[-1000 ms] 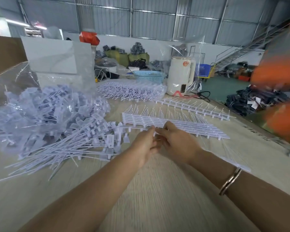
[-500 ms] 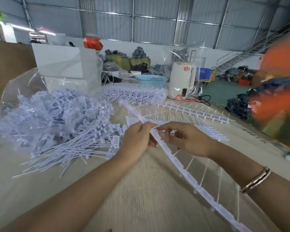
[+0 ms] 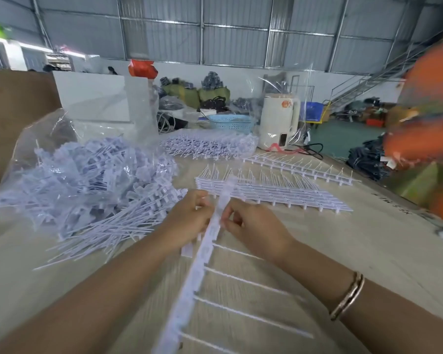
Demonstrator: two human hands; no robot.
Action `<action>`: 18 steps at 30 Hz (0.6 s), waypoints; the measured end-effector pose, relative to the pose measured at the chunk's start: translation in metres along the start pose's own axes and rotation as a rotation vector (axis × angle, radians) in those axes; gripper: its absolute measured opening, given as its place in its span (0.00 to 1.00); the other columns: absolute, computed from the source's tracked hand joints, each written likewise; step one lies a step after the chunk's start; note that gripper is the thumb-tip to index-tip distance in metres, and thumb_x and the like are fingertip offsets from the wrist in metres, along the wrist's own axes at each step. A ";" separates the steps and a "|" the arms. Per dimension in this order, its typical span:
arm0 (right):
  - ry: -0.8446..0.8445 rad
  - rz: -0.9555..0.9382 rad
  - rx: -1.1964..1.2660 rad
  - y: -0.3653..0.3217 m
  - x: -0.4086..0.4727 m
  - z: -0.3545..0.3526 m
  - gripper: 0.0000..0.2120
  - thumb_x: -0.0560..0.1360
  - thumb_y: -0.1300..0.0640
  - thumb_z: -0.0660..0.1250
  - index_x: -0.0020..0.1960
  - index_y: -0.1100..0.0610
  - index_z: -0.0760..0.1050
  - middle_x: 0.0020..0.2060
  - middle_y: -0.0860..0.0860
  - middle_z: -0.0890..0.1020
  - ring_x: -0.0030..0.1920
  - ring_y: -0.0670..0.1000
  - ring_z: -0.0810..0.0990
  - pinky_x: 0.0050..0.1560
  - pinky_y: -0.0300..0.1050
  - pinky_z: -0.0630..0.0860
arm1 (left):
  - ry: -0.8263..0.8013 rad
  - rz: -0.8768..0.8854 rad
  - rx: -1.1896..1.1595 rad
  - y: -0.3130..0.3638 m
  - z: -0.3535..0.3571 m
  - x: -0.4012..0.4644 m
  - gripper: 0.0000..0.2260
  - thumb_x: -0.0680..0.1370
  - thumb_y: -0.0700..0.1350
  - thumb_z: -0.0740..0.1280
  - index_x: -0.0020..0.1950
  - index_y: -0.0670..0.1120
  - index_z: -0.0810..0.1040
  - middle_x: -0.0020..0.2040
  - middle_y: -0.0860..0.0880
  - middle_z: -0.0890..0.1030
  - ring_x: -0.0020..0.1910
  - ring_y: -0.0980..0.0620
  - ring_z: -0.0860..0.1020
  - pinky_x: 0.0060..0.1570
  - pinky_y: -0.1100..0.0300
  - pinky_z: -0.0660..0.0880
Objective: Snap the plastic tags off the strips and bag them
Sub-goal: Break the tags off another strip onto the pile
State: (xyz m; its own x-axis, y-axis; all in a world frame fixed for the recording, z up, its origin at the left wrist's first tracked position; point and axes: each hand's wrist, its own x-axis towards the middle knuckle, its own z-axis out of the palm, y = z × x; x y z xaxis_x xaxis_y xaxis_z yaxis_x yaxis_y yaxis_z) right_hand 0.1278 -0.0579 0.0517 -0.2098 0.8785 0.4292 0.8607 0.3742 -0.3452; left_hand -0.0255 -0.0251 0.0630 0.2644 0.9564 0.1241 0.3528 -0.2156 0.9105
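Both hands, left (image 3: 189, 221) and right (image 3: 253, 226), pinch the blurred, seemingly upright strip (image 3: 202, 254) running between them

Bright, even daylight; motion blur smears the frame edges, wide-angle bending.

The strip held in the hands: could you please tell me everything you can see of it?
The strip is a long white spine of what looks like plastic, blurred by motion. It runs from the bottom edge up and away to the hands, lifted above the table. Thin white tails stick out sideways to its right; a small tab shows on its left. The left hand and right hand pinch it near its far end.
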 end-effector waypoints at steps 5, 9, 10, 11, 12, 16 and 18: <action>0.088 0.091 0.042 0.012 -0.010 -0.001 0.04 0.77 0.58 0.64 0.50 0.50 0.73 0.32 0.51 0.80 0.33 0.51 0.77 0.37 0.49 0.74 | -0.208 0.003 0.054 -0.007 -0.019 -0.021 0.18 0.77 0.51 0.64 0.66 0.55 0.66 0.57 0.59 0.74 0.50 0.64 0.73 0.37 0.75 0.70; 0.131 0.105 -0.122 0.017 -0.020 -0.001 0.08 0.76 0.60 0.61 0.52 0.50 0.75 0.35 0.50 0.82 0.33 0.52 0.76 0.34 0.47 0.71 | -0.337 -0.002 0.220 -0.020 -0.040 -0.029 0.20 0.73 0.58 0.67 0.63 0.60 0.68 0.56 0.60 0.76 0.56 0.60 0.75 0.60 0.59 0.71; 0.130 0.134 -0.140 0.020 -0.021 -0.004 0.08 0.76 0.59 0.61 0.51 0.49 0.75 0.36 0.48 0.82 0.32 0.50 0.74 0.32 0.46 0.69 | -0.352 0.001 0.260 -0.023 -0.044 -0.030 0.19 0.74 0.56 0.67 0.63 0.60 0.68 0.56 0.60 0.76 0.56 0.61 0.75 0.61 0.58 0.71; 0.126 0.164 -0.159 0.024 -0.022 -0.006 0.09 0.76 0.59 0.60 0.51 0.47 0.75 0.35 0.47 0.81 0.31 0.49 0.72 0.30 0.44 0.66 | -0.368 0.008 0.294 -0.027 -0.047 -0.029 0.17 0.74 0.54 0.67 0.62 0.61 0.69 0.56 0.59 0.77 0.55 0.61 0.76 0.61 0.57 0.72; 0.120 0.191 -0.182 0.028 -0.023 -0.008 0.09 0.76 0.58 0.59 0.50 0.47 0.75 0.34 0.46 0.79 0.29 0.47 0.71 0.29 0.43 0.64 | -0.381 0.018 0.319 -0.031 -0.050 -0.029 0.16 0.75 0.53 0.67 0.61 0.61 0.69 0.55 0.58 0.77 0.55 0.61 0.77 0.61 0.58 0.72; 0.074 0.269 -0.274 0.040 -0.025 -0.012 0.12 0.76 0.59 0.56 0.51 0.47 0.74 0.28 0.44 0.71 0.27 0.44 0.68 0.29 0.42 0.63 | -0.393 0.073 0.415 -0.042 -0.057 -0.026 0.15 0.75 0.50 0.68 0.58 0.65 0.69 0.53 0.60 0.78 0.52 0.68 0.75 0.56 0.66 0.71; 0.046 0.328 -0.300 0.040 -0.025 -0.017 0.12 0.76 0.59 0.54 0.52 0.47 0.73 0.31 0.45 0.72 0.30 0.48 0.72 0.32 0.43 0.67 | -0.382 0.128 0.477 -0.041 -0.056 -0.027 0.17 0.76 0.47 0.68 0.55 0.68 0.68 0.51 0.64 0.76 0.51 0.72 0.72 0.49 0.74 0.68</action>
State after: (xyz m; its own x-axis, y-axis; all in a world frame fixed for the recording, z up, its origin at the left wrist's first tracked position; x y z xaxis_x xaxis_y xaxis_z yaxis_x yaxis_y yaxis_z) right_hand 0.1752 -0.0703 0.0417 0.1116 0.9196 0.3766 0.9763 -0.0307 -0.2145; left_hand -0.0968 -0.0307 0.0445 0.6022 0.7983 -0.0096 0.6356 -0.4722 0.6107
